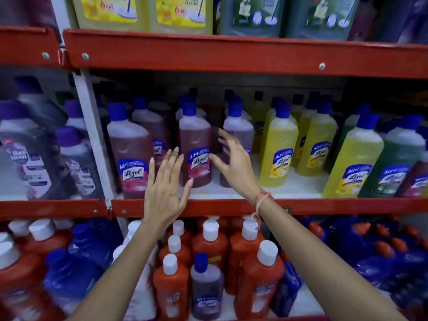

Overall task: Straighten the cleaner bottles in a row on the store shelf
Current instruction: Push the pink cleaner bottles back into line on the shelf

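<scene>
A dark red cleaner bottle (196,137) with a blue cap stands upright on the middle shelf (301,206), set back from the front edge. My left hand (165,188) is open just left of it, fingers spread, thumb near its base. On the bottle's right side my right hand (234,163) is open too, fingertips close to its label, partly hiding a purple bottle (238,128). Another dark red bottle (129,147) stands further forward at the left. Yellow bottles (279,144) follow to the right.
Red shelf rails run across above and below. Large yellow and green jugs (180,12) sit on the top shelf. Orange bottles with white caps (257,274) and blue jugs (379,251) crowd the lower shelf. Purple-capped bottles (71,158) fill the bay at left.
</scene>
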